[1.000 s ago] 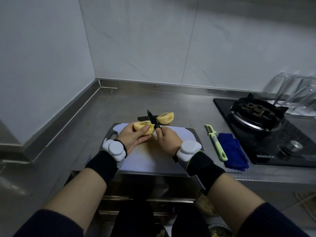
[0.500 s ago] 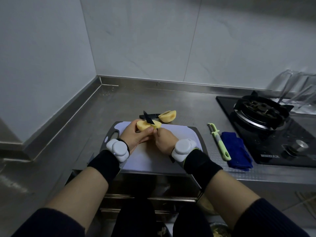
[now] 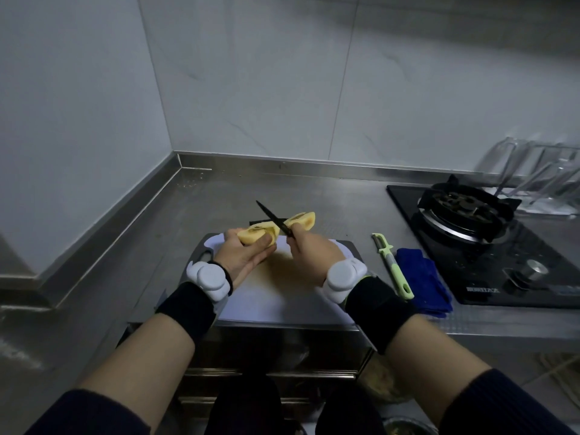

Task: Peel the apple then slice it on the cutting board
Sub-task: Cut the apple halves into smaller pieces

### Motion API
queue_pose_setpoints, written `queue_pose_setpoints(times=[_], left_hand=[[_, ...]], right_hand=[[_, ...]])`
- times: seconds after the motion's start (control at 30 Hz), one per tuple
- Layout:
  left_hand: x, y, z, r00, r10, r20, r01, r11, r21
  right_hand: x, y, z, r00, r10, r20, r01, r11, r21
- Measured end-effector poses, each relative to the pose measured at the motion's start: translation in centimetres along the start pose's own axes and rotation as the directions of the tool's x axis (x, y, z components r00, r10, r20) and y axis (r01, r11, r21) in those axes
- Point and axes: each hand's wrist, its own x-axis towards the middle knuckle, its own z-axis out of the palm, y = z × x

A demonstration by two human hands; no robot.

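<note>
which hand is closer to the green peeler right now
Right. The right hand, gripping the knife, is over the board just left of the peeler; the left hand, holding an apple piece, is farther left.

We see a peeled, pale-yellow apple piece (image 3: 255, 236), core side up, gripped in the left hand (image 3: 241, 259) over the far edge of the white cutting board (image 3: 282, 296). A second piece (image 3: 303, 219) lies just beyond the board. The right hand (image 3: 310, 255) holds a black knife (image 3: 273, 218) raised between them.

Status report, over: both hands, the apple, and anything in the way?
Left hand grips peeled apple piece over cutting board. Right hand holds black knife, blade by that piece. Second piece lies beyond board, not in the way.
</note>
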Motion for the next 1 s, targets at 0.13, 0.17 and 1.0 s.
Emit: queue_pose_setpoints(times=[0.13,0.17,1.0], left_hand=[[0.2,-0.2,0.6,0.998,0.029,-0.048,-0.031,0.999,-0.029],[0.4,-0.2,0.5,0.998,0.031,-0.049,-0.033,0.999,-0.037],[1.0,-1.3,-0.1,0.990,0.125,-0.069,-0.102,0.958,0.269]], right_hand=[[-0.3,-0.6,0.3,0.994,-0.082,-0.074,0.076,0.993,-0.085],[-0.5,-0.6,0.2,0.993,-0.092,-0.069,0.084,0.990,-0.111],[0.6,-0.6,2.3,0.992,-0.052,0.117,0.083,0.955,-0.284]])
